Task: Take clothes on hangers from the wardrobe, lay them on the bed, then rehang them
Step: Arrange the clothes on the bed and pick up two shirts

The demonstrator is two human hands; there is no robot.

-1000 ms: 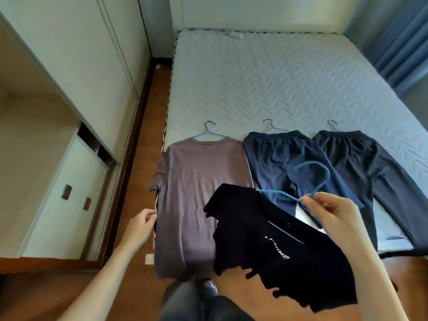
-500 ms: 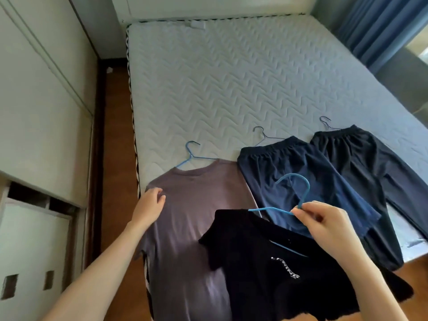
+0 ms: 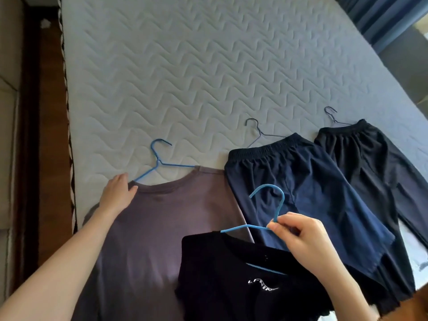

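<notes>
Since half a second ago, our left hand [image 3: 118, 195] has slid up the mauve T-shirt [image 3: 173, 228] to its collar at 9 o'clock. Its fingers lie flat and released beside the shirt's blue hanger [image 3: 159, 161]. Our right hand [image 3: 301, 242], at 5 o'clock, still pinches the second blue hanger [image 3: 266, 185] below its hook. The black T-shirt [image 3: 231, 274] on it overlaps the mauve one at 6 o'clock. Navy trousers [image 3: 301, 181] and black trousers [image 3: 370, 170] lie on the mattress [image 3: 185, 77] at 3 o'clock.
</notes>
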